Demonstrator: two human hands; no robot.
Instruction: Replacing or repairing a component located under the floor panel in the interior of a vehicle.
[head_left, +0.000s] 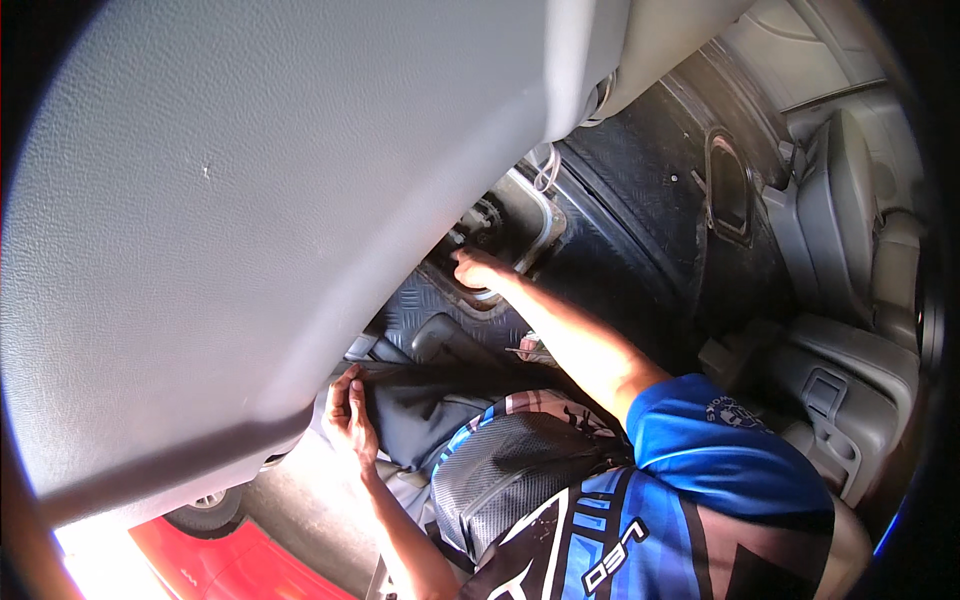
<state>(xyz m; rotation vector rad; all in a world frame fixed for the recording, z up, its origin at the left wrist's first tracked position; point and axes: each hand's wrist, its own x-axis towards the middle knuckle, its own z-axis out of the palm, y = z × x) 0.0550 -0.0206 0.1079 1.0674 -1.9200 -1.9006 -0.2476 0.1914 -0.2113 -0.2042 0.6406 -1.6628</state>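
My right hand (478, 268) reaches into an opening (548, 230) in the dark floor of a vehicle, its fingers curled by dark mechanical parts (485, 220) inside; what they grip, if anything, is hidden. A pale looped cable (546, 170) lies at the opening's upper edge. My left hand (350, 410) is lower left, fingers loosely bent and apart, beside my dark-trousered leg (420, 395), below the large grey textured seat or panel (210, 210).
Grey seats (835, 210) and folded seat parts (840, 390) line the right. A second floor recess (730, 185) is upper right. At lower left, pavement (280, 500) and a red car (220, 560) show outside.
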